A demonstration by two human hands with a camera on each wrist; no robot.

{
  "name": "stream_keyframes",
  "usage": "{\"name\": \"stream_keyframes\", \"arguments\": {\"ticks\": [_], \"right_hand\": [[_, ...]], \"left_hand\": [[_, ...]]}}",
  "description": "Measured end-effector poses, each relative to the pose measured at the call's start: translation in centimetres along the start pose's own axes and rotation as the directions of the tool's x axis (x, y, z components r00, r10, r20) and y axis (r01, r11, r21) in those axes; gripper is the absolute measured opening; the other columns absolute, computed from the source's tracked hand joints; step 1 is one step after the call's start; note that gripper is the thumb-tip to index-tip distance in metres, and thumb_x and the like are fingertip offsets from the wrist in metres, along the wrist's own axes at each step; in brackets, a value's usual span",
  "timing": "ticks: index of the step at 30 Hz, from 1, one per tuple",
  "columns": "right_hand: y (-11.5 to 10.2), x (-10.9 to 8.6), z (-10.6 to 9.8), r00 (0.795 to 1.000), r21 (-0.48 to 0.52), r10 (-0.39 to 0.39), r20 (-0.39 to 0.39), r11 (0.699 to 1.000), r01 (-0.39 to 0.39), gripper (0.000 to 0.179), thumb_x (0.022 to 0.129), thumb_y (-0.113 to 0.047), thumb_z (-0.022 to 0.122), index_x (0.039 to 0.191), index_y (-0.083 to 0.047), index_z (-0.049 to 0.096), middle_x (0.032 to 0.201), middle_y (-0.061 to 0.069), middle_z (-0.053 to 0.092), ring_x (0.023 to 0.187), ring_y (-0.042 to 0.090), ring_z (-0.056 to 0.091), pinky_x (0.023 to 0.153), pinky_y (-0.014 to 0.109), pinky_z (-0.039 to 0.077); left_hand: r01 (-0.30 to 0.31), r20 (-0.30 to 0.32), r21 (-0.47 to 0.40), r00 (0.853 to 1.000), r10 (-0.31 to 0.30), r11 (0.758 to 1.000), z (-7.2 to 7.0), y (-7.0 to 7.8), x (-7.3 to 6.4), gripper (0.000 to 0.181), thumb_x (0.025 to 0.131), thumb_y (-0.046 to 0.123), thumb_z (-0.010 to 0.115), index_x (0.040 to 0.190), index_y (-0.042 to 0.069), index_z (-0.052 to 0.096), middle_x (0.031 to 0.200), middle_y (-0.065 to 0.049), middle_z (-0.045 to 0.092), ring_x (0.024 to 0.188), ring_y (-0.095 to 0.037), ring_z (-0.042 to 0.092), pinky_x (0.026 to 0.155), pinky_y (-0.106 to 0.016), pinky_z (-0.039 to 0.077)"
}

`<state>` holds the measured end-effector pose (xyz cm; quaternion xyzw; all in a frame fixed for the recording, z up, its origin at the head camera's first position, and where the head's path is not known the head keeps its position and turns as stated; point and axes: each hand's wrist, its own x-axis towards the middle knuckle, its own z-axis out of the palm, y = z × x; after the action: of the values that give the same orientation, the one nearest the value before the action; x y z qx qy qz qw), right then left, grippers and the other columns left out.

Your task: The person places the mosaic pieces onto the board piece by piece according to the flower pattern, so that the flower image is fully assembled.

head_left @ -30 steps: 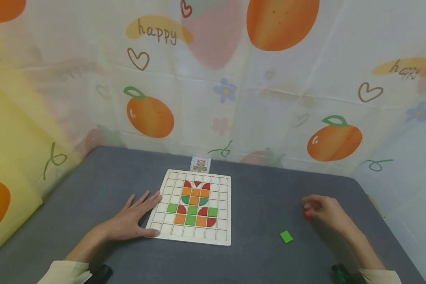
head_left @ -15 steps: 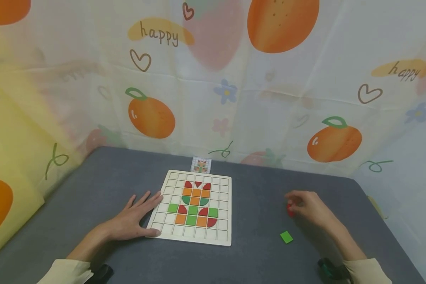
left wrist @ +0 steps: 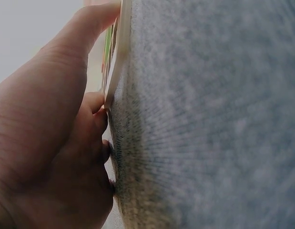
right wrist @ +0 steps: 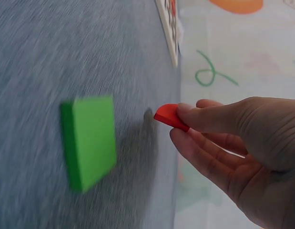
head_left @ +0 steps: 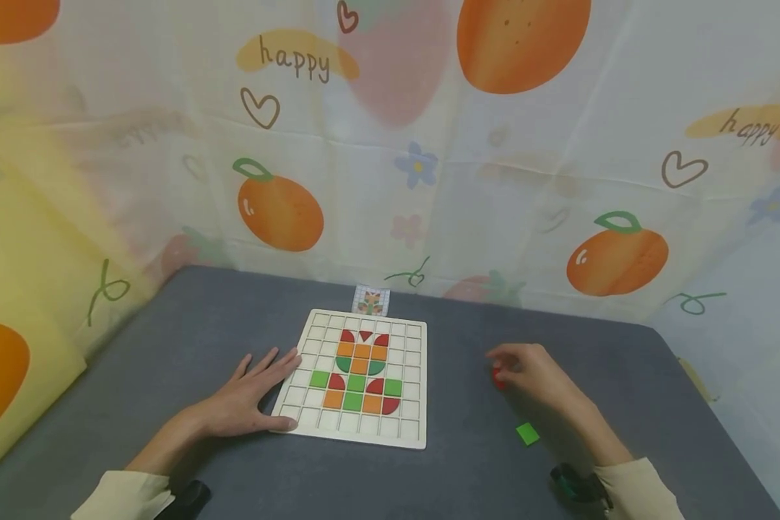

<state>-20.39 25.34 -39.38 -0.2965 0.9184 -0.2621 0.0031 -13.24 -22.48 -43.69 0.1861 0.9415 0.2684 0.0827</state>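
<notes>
My right hand [head_left: 526, 372] pinches a red quarter-round tile [right wrist: 170, 115] between thumb and fingers, held above the table right of the board. A green square tile [head_left: 528, 434] lies on the table just below that hand in the head view. My left hand [head_left: 243, 397] rests spread at the left edge of the white grid board [head_left: 411, 426], thumb on its lower left corner and fingertips along the side. Red, orange and green tiles sit in the board's middle cells, with an orange square [head_left: 362, 351] among them. In the left wrist view, the thumb [left wrist: 97, 21] lies over the board's edge.
A small card [head_left: 370, 300] printed with a coloured pattern on a grid lies behind the board's far edge. The grey table [head_left: 455, 477] reaches back to a fruit-printed cloth [head_left: 364, 166] hanging behind it. Dark wrist devices show near both sleeves.
My right hand has moved left across the table toward the board, carrying the red tile. The left hand and the board stay in place, and the head view shifts slightly.
</notes>
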Motion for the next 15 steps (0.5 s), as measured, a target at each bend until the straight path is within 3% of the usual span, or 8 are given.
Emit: {"name": "stream_keyframes", "arguments": {"ticks": [15], "right_hand": [[-3.6, 3.4, 1.9, 0.998, 0.059, -0.052, 0.045, 0.997, 0.050, 0.029, 0.085, 0.000, 0.073, 0.114, 0.000, 0.069, 0.100, 0.006, 0.071, 0.085, 0.016, 0.066, 0.073, 0.028, 0.055]], "left_hand": [[-0.019, -0.001, -0.018, 1.000, 0.019, 1.000, -0.3, 0.4, -0.2, 0.106, 0.074, 0.063, 0.074, 0.155, 0.011, 0.029, 0.161, -0.012, 0.023, 0.147, -0.044, 0.009, 0.110, -0.067, -0.007]]}}
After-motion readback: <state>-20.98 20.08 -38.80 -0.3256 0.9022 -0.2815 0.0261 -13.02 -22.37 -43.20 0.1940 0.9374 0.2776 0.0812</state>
